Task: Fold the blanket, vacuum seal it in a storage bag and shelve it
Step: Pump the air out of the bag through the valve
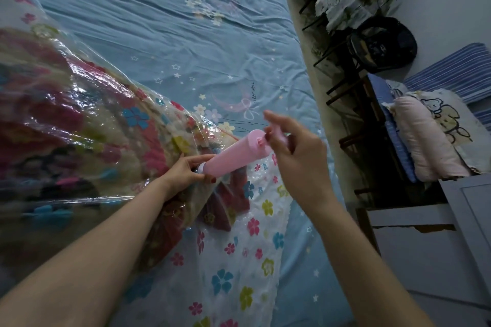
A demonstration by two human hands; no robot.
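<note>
— Where is the blanket (66, 125) sitting right now?

— It is lying on the bed (164, 42), already inside the clear flower-printed storage bag (239, 260), bulging up at the left while the bag's spare end is trailing flat toward the person.

— And the hands?

— The left hand (186, 171) is gripping the lower end of the pink hand pump (233, 158), where it is meeting the bag; the valve itself is hidden under the fingers. The right hand (295, 156) is closing around the pump's handle at the top end, fingers curled on it.

— How is this bundle going to handle?

— I am judging the blanket as soft and springy, so it is probably pushing back until the air is out. The plastic film is looking slick and crinkly, likely slipping under the palms and prone to puncture if dragged.

— Where should one be taking hold?

— Bracing the pump low, right at the bag, seems wise, since the barrel is stiff and could be tipping off. For lifting later, I would be cradling the packed bulk from underneath, not pulling on loose film.
</note>
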